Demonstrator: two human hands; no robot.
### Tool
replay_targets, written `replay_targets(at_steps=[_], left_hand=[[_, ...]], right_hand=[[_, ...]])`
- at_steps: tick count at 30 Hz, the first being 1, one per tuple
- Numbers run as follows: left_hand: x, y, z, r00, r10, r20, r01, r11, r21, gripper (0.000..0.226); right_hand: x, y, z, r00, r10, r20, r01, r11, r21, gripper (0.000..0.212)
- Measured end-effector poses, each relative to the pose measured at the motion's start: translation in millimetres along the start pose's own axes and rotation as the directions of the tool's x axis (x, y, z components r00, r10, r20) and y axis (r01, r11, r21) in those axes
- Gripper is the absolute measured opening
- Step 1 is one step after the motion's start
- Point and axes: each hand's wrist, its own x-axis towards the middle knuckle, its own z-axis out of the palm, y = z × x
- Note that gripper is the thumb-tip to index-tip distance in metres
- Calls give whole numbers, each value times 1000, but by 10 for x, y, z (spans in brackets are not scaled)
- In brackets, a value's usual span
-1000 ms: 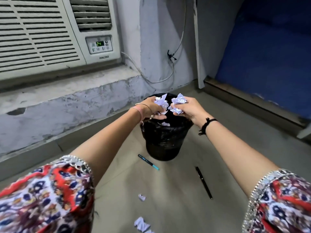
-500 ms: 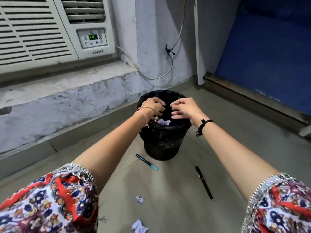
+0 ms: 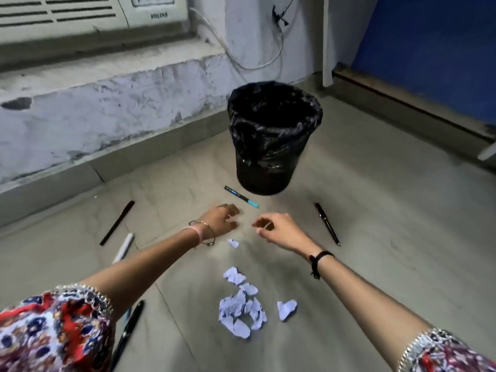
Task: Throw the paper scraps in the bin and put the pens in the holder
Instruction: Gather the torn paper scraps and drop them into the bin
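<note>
A black bin (image 3: 271,146) lined with a black bag stands on the floor ahead. My left hand (image 3: 221,220) and my right hand (image 3: 276,228) hover low over the floor in front of it, fingers loosely curled, holding nothing. A pile of pale paper scraps (image 3: 241,310) lies nearer me, with one small scrap (image 3: 233,242) between my wrists. Pens lie scattered: a teal-tipped pen (image 3: 241,196) by the bin, a black pen (image 3: 327,223) to the right, a black pen (image 3: 117,222) and a white pen (image 3: 123,247) to the left. No holder is in view.
Another black pen (image 3: 128,331) lies under my left sleeve. A low grey ledge (image 3: 107,84) with an air conditioner (image 3: 94,12) runs along the left wall. A cable (image 3: 252,57) hangs behind the bin. A blue panel (image 3: 429,49) stands at the right.
Both hands let the scraps fall into the bin, then drew back and down toward the floor. The view tilted down, showing the scrap pile and more pens.
</note>
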Motion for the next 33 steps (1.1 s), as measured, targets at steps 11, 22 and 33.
replay_targets(at_steps=[11,22,33], left_hand=[[-568,-384,998,969,165,182,-189,974,128,69],[-1177,-361,975,982,153,112,-181,931,316,110],[-1168,-161,1203,991,38,131,-65,977,202,95]], right_hand=[[-640,582,516,977,212,36,-168,858,-486,25],[-919,554,821,992,54,116,-38,990,-139,71],[-874,363,1161,982,-69,174,113,958,-263,88]])
